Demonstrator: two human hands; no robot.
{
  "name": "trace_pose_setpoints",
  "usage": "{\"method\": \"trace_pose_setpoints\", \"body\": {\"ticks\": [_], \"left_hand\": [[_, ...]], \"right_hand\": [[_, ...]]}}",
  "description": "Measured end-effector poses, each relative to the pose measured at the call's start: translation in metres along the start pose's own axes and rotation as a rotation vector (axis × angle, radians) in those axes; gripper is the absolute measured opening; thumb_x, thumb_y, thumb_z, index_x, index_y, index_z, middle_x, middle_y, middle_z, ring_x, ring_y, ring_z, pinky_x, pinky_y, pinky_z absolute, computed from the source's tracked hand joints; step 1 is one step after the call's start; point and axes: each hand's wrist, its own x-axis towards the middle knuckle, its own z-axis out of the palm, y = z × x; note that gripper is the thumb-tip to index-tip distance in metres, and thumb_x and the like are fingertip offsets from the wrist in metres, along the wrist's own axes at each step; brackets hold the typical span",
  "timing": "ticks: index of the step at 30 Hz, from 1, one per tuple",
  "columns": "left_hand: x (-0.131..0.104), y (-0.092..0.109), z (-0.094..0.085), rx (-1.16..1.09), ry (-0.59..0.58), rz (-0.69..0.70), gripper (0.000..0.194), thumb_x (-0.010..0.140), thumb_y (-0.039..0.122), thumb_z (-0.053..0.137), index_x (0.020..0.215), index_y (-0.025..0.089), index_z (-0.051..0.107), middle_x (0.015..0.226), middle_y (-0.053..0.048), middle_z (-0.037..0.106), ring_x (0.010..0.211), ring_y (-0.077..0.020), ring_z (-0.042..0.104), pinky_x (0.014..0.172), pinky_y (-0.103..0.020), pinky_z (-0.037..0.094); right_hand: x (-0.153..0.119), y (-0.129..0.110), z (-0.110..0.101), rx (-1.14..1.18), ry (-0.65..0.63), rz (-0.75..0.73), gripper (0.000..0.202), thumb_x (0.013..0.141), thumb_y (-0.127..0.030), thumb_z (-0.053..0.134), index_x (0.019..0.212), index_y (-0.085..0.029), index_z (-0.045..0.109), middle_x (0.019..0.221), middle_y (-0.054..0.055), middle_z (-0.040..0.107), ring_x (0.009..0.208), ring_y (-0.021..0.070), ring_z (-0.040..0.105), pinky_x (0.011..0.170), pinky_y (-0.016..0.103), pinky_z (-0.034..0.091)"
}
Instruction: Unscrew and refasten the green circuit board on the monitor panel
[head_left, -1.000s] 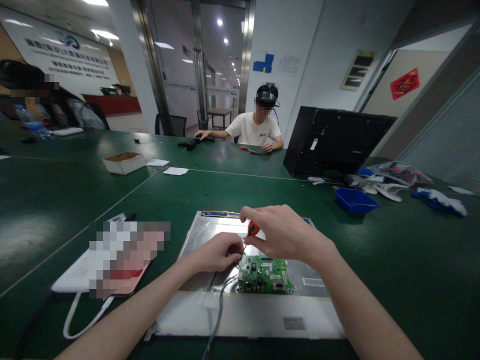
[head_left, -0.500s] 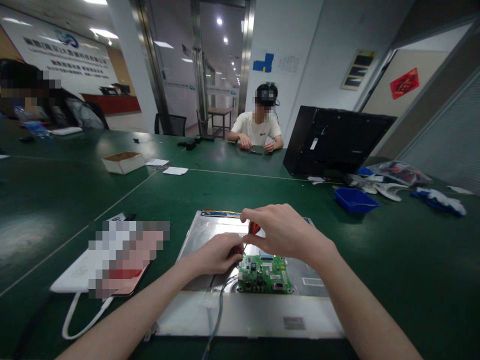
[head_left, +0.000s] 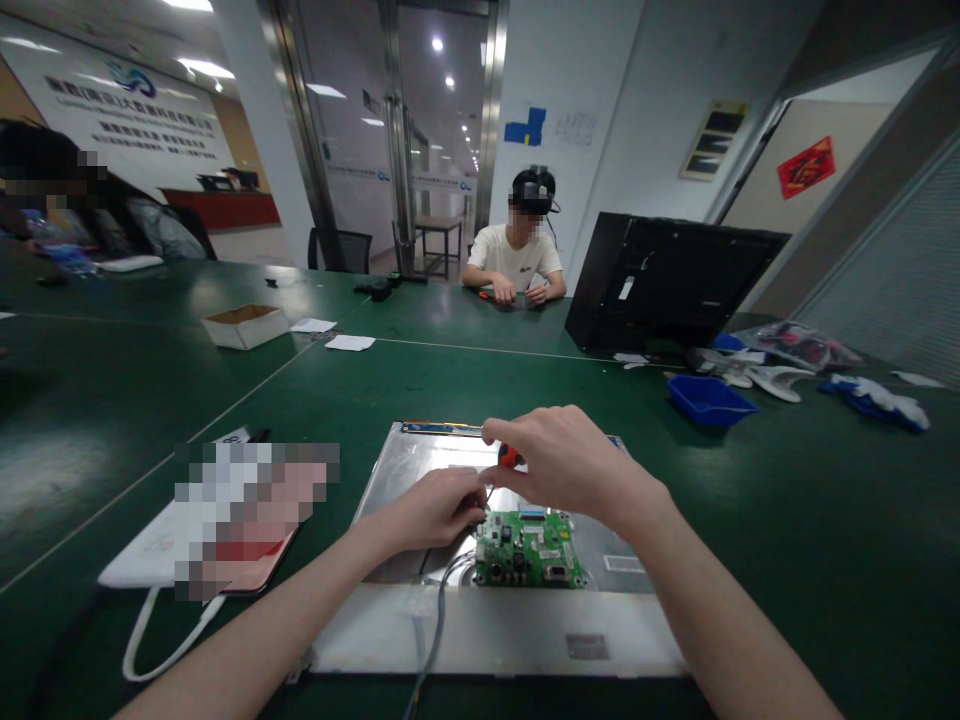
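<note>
A silver metal panel (head_left: pixel 525 640) lies on the green table in front of me, with a green circuit board (head_left: pixel 531 550) on its middle. My right hand (head_left: pixel 570 465) is closed round the red and black handle of a screwdriver (head_left: pixel 510 456), whose thin shaft points down at the board's upper left corner. Beside that corner, the fingers of my left hand (head_left: pixel 444 508) are pinched together near the shaft tip; what they hold is hidden. A grey cable (head_left: pixel 439 620) runs from the board's left side over the panel's front edge.
A phone (head_left: pixel 277 560) and a white device (head_left: pixel 139 555) with a white cable lie at left. Further off are an open box (head_left: pixel 246 326), a black monitor (head_left: pixel 667 285), a blue tray (head_left: pixel 711 398) and gloves (head_left: pixel 877 400). A person (head_left: pixel 517 250) sits opposite, another at far left.
The screwdriver handle has turned slightly in my right hand, while both my hands stay in nearly the same place. The person opposite has shifted a hand to the right.
</note>
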Motion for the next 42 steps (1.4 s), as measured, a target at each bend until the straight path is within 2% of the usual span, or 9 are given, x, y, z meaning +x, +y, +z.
{"method": "trace_pose_setpoints", "body": {"ticks": [2, 7, 14, 21, 28, 31, 34, 39, 42], "left_hand": [[-0.0001, -0.0007, 0.0002, -0.004, -0.006, -0.009, 0.002, 0.087, 0.020, 0.056, 0.086, 0.018, 0.058, 0.081, -0.003, 0.062, 0.071, -0.0169, 0.054, 0.063, -0.027, 0.037], [0.0002, -0.0051, 0.0035, -0.029, 0.011, -0.012, 0.001, 0.086, 0.019, 0.058, 0.086, 0.018, 0.058, 0.081, -0.003, 0.062, 0.071, -0.0168, 0.055, 0.063, -0.026, 0.037], [0.0012, 0.0001, -0.0009, -0.029, -0.007, -0.010, 0.004, 0.086, 0.018, 0.058, 0.089, 0.018, 0.058, 0.083, -0.003, 0.064, 0.074, -0.0178, 0.058, 0.065, -0.027, 0.038], [-0.0014, -0.0005, 0.0002, -0.039, 0.035, 0.037, 0.008, 0.083, 0.015, 0.054, 0.088, 0.018, 0.058, 0.080, -0.003, 0.062, 0.070, -0.0168, 0.054, 0.064, -0.027, 0.039], [-0.0019, 0.0024, -0.0023, -0.065, 0.032, 0.033, 0.015, 0.079, 0.013, 0.054, 0.091, 0.018, 0.061, 0.079, -0.003, 0.061, 0.068, -0.0167, 0.053, 0.063, -0.027, 0.039], [-0.0019, -0.0003, -0.0011, -0.083, 0.025, 0.011, 0.015, 0.077, 0.013, 0.054, 0.089, 0.018, 0.061, 0.076, -0.002, 0.061, 0.067, -0.0164, 0.052, 0.062, -0.026, 0.039], [-0.0020, -0.0035, 0.0007, -0.106, 0.038, 0.012, 0.016, 0.076, 0.013, 0.055, 0.089, 0.018, 0.061, 0.079, -0.003, 0.062, 0.071, -0.0176, 0.054, 0.065, -0.027, 0.041], [-0.0013, -0.0034, 0.0001, -0.143, 0.033, 0.009, 0.019, 0.073, 0.011, 0.054, 0.090, 0.017, 0.060, 0.077, -0.002, 0.060, 0.067, -0.0160, 0.052, 0.062, -0.026, 0.040], [-0.0006, -0.0048, 0.0005, -0.154, 0.025, -0.009, 0.017, 0.071, 0.010, 0.054, 0.086, 0.017, 0.059, 0.072, 0.000, 0.058, 0.063, -0.0145, 0.050, 0.058, -0.025, 0.037]], "right_hand": [[0.0008, 0.0005, 0.0013, -0.022, -0.002, 0.014, 0.020, 0.094, -0.041, 0.055, 0.098, -0.023, 0.061, 0.082, 0.004, 0.073, 0.071, 0.0189, 0.066, 0.053, 0.028, 0.023], [-0.0002, 0.0001, 0.0019, 0.070, 0.025, -0.049, 0.016, 0.087, -0.024, 0.058, 0.103, -0.020, 0.056, 0.092, 0.003, 0.073, 0.074, 0.0162, 0.064, 0.054, 0.028, 0.024], [0.0016, -0.0009, 0.0025, 0.033, 0.011, -0.021, 0.013, 0.092, -0.033, 0.058, 0.098, -0.022, 0.058, 0.088, 0.003, 0.074, 0.075, 0.0177, 0.066, 0.054, 0.028, 0.022], [0.0000, -0.0023, 0.0040, 0.105, 0.033, -0.081, 0.020, 0.086, -0.020, 0.057, 0.106, -0.021, 0.053, 0.093, 0.002, 0.072, 0.073, 0.0158, 0.064, 0.053, 0.028, 0.025], [0.0015, -0.0027, 0.0027, 0.030, 0.026, -0.016, 0.016, 0.093, -0.038, 0.057, 0.095, -0.022, 0.057, 0.083, 0.001, 0.073, 0.071, 0.0174, 0.065, 0.053, 0.028, 0.021], [0.0012, -0.0033, 0.0027, 0.046, 0.017, -0.013, 0.011, 0.090, -0.029, 0.057, 0.097, -0.021, 0.055, 0.082, 0.002, 0.073, 0.068, 0.0170, 0.065, 0.052, 0.028, 0.021], [-0.0007, -0.0042, 0.0017, 0.097, 0.021, -0.028, 0.026, 0.083, -0.023, 0.060, 0.108, -0.019, 0.051, 0.085, 0.002, 0.072, 0.066, 0.0167, 0.064, 0.052, 0.027, 0.023], [-0.0004, -0.0032, 0.0009, 0.031, 0.018, -0.004, 0.018, 0.090, -0.038, 0.059, 0.096, -0.021, 0.056, 0.082, 0.003, 0.073, 0.067, 0.0175, 0.065, 0.052, 0.028, 0.019], [0.0003, -0.0020, 0.0019, 0.014, 0.019, 0.022, 0.012, 0.091, -0.033, 0.057, 0.094, -0.021, 0.057, 0.080, 0.003, 0.073, 0.067, 0.0166, 0.064, 0.052, 0.028, 0.018]]}}
